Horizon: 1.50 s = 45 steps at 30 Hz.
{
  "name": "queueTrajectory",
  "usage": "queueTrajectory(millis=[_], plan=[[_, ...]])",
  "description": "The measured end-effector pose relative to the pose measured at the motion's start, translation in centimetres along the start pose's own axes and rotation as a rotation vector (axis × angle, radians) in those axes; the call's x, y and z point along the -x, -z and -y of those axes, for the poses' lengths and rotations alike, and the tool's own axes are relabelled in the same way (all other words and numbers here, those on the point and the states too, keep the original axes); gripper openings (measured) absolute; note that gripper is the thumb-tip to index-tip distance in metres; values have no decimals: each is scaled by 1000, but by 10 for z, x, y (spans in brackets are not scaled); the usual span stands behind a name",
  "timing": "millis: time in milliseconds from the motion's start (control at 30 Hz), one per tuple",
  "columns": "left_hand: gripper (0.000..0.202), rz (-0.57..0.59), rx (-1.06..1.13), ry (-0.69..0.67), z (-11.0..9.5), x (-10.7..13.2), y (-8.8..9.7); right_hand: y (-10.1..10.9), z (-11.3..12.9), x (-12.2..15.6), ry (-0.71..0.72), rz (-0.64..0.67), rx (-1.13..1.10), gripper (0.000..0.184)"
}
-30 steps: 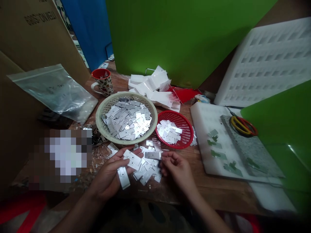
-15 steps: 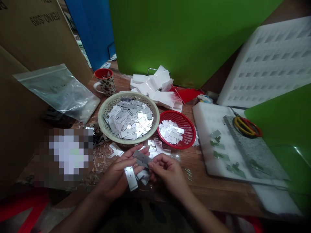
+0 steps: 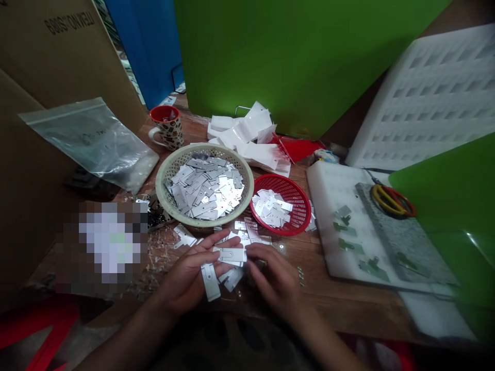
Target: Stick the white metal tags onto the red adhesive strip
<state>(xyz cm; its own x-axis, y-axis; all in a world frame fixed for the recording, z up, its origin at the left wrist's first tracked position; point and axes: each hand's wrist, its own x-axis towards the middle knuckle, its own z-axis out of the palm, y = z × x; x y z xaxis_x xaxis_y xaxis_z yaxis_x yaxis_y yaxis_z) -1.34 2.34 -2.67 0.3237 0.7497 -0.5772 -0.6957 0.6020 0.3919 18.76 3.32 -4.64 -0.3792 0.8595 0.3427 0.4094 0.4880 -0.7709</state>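
Observation:
My left hand (image 3: 183, 273) lies palm up above the table, its thumb over the left end of a flat silver metal plate (image 3: 230, 255). That plate lies across the fingers and has a hole and a slot-like outline. A second metal plate (image 3: 210, 282) hangs down from the same palm. Right at the first plate's right end is my right hand (image 3: 276, 273), its index finger and thumb apart; whether a fingertip touches the plate is unclear. Several more plates (image 3: 233, 278) show beneath the hands.
A cream basket (image 3: 161, 206) full of metal plates stands ahead, with a smaller red basket (image 3: 303, 206) beside it. To the right, yellow-and-orange-handled scissors (image 3: 386, 201) rest on a grey slab (image 3: 371, 206) over white foam (image 3: 320, 206). A mug (image 3: 170, 129) stands behind at left.
The upper plate now lies with its bright face showing, where a darker grey face showed before. My right hand's pinch on it has loosened, and the hand has shifted slightly right.

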Motion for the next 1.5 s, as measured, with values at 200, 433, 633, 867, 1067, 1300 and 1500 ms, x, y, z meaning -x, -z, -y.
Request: queueTrajectory(millis=[200,433,633,867,1067,1300,1500], plan=[[45,33,-24,-11,3,-1,0,-13,8,-8,-679,-25,-673,19],[41,-12,5,-14,3,-1,0,-9,3,-11,-816,-147,-900,26],[39,-21,4,-6,2,-1,0,-4,2,-8,-787,-319,-905,23],[40,-36,8,5,3,-1,-2,-13,5,-8,-777,-230,-848,23],[44,-8,42,18,2,0,-1,-12,9,-10,-715,-242,-761,24],[45,8,48,41,2,-1,-2,-11,8,-8,-702,-188,-679,18],[43,-23,32,44,-1,2,-1,-5,7,-2,-248,-103,-258,19]])
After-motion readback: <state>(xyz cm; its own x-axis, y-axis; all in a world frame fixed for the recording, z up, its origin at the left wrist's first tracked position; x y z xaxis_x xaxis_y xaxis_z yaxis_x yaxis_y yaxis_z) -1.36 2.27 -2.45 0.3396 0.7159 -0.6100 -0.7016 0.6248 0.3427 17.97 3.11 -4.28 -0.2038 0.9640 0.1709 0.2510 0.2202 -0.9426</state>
